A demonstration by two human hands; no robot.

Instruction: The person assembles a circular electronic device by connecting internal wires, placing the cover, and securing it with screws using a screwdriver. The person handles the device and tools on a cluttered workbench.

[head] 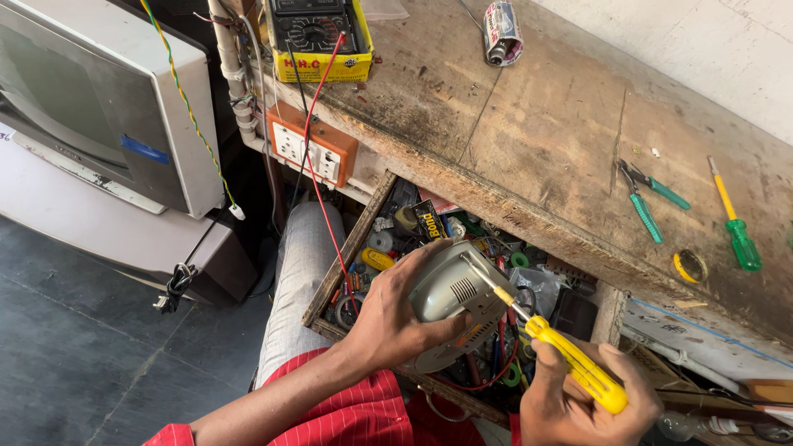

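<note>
Here, left hand (388,318) in a firm grip round a small grey plastic housing (453,289), held over the open drawer (347,248) of parts. Right hand (578,405) closed on a yellow-handled screwdriver (570,363), tip against the housing's top edge. Beyond the grip, on the wooden worktop (545,124): green-handled pliers (644,202), green screwdriver (735,223).

Hands working a screwdriver on a small grey device over an open drawer

The left hand (392,318) grips the grey device (453,291); the right hand (578,405) holds a yellow-handled screwdriver (549,343), tip on the casing. On the far wooden bench (537,124) lie green pliers (648,202) and a green screwdriver (735,223)
</note>
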